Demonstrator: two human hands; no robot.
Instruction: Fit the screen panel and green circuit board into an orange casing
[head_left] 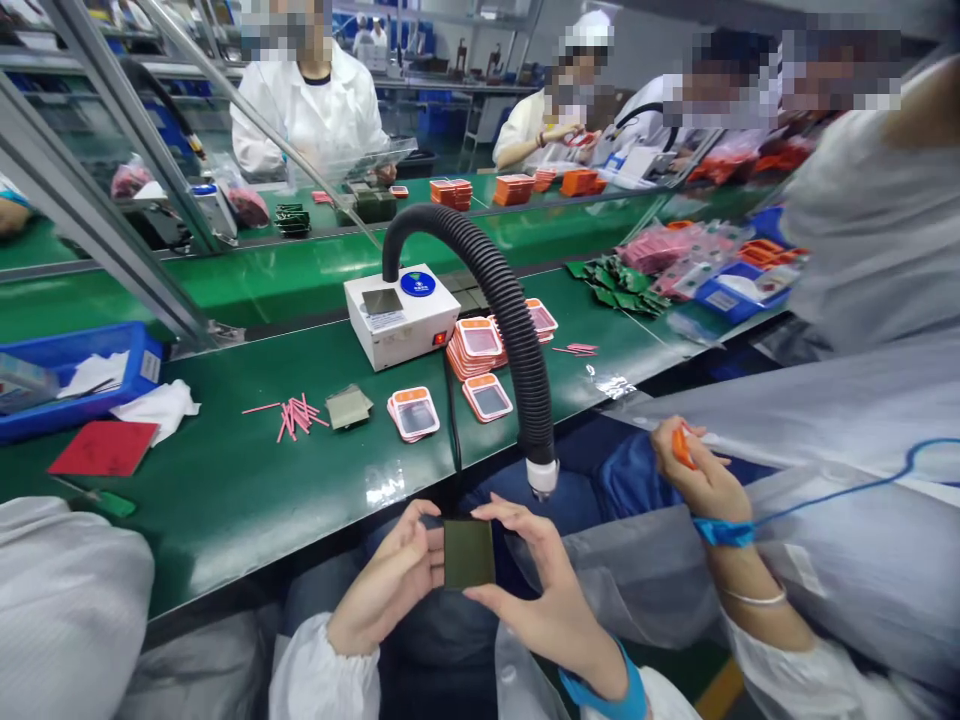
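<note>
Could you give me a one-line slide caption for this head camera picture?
Both hands, left hand and right hand, hold a small dark panel under a black hose nozzle.

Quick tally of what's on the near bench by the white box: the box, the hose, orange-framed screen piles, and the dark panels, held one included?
White box: 1
Black hose: 1
Orange-framed screen piles: 4
Dark panels: 2, one on the bench, one between left hand and right hand
Total: 8
</note>
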